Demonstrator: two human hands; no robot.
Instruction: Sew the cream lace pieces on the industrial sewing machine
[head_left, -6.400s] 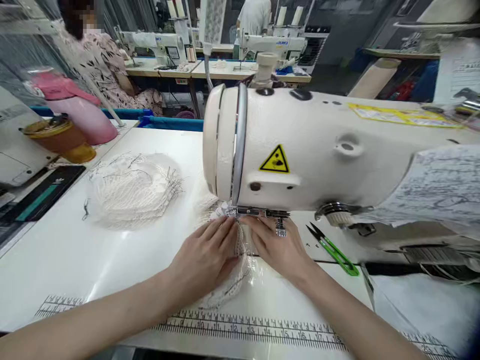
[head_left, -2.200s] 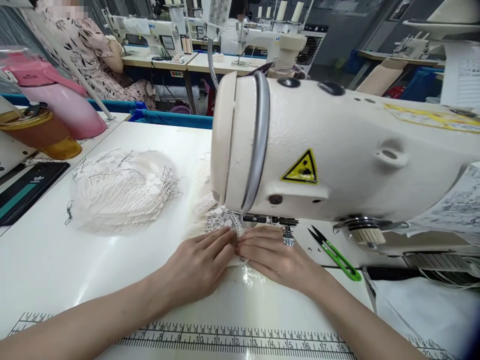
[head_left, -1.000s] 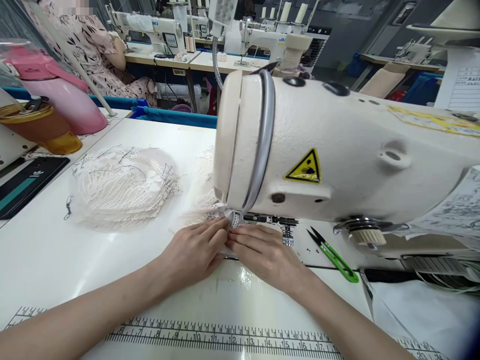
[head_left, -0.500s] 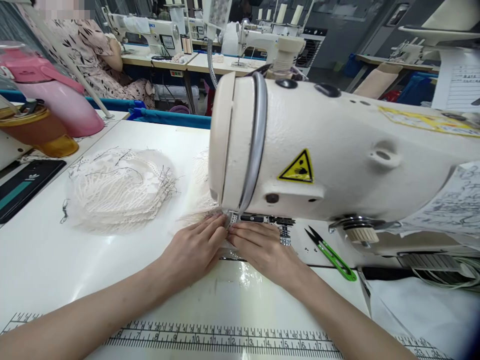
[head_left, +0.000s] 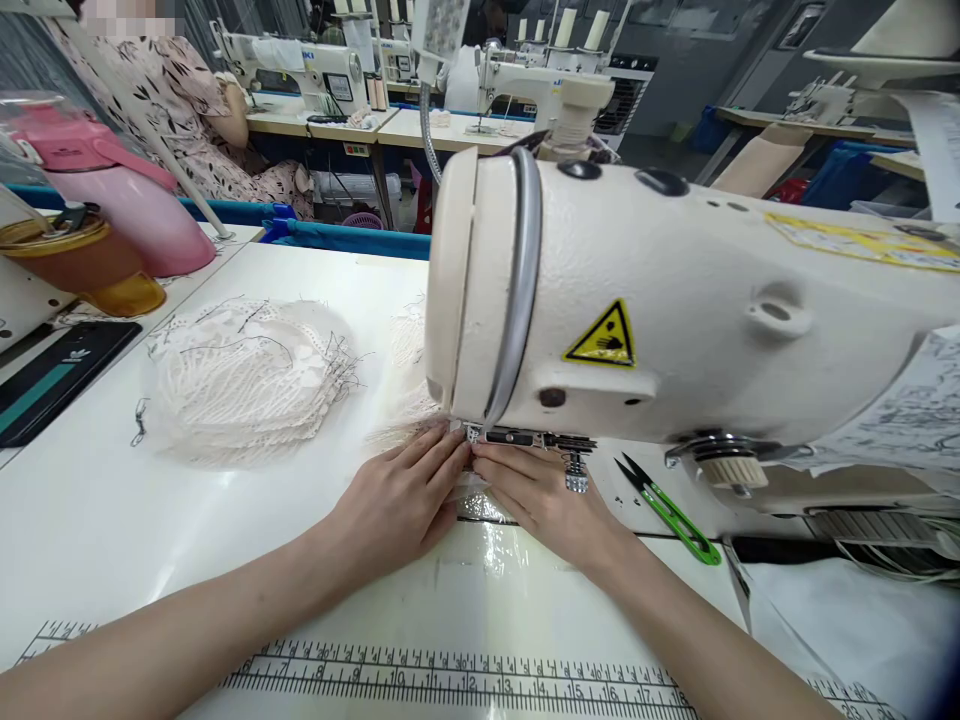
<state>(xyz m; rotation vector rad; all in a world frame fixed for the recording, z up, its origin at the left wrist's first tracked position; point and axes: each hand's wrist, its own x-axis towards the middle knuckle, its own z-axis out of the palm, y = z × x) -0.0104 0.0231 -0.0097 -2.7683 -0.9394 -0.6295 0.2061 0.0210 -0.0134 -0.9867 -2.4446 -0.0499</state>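
Note:
My left hand (head_left: 409, 492) presses down at the front of the sewing machine (head_left: 637, 310), fingers together and slightly bent, closed on a sheer pale lace piece (head_left: 411, 412). Opposite it, my right hand (head_left: 551, 503) is closed on the near edge of the same lace, its fingers pointing left. Both sets of fingertips meet beside the presser foot (head_left: 474, 433). The thumbs are mostly tucked out of sight, and the machine head hides part of the lace. Green thread snips (head_left: 671, 512) lie to the right of my right hand.
A stack of white lace pieces (head_left: 247, 385) with loose dark threads lies left. Further left are a phone (head_left: 64, 375), an amber cup (head_left: 82, 262) and a pink bottle (head_left: 127, 200). A ruler strip (head_left: 450, 680) runs along the front. A person (head_left: 172, 110) sits beyond.
The view has shifted slightly, moving everything a little to the right. My left fingers have straightened somewhat over the lace; both hands stay by the presser foot.

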